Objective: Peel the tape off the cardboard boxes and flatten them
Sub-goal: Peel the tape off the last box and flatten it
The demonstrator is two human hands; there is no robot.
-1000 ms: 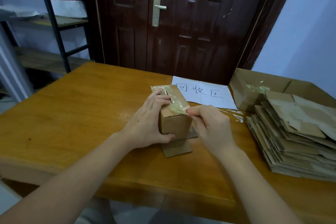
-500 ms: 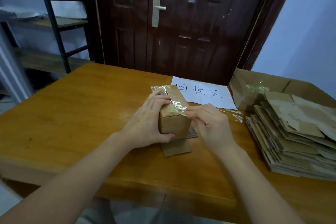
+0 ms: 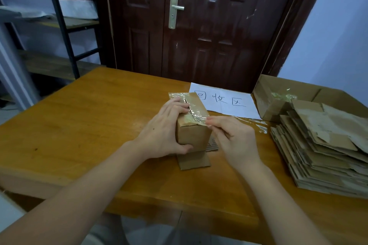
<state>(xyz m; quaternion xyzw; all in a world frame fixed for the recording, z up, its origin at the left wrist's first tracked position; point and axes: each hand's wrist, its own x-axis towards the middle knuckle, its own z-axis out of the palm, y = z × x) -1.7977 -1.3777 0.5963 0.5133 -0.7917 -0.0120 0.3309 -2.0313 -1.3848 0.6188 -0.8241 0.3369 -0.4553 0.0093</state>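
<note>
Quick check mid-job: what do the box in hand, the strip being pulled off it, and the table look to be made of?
Box: brown corrugated cardboard, matte; a fluted edge shows beside its base.
Tape: clear, glossy plastic film, likely packing tape; it glints and wrinkles where the right hand pinches it, while the left hand grips the box.
Table: looks like varnished orange-brown wood with visible grain and sheen; could be veneer.

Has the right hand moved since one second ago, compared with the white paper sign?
No, hardly at all. The right hand still pinches the tape at the box top, the same way below the paper sign.
</note>
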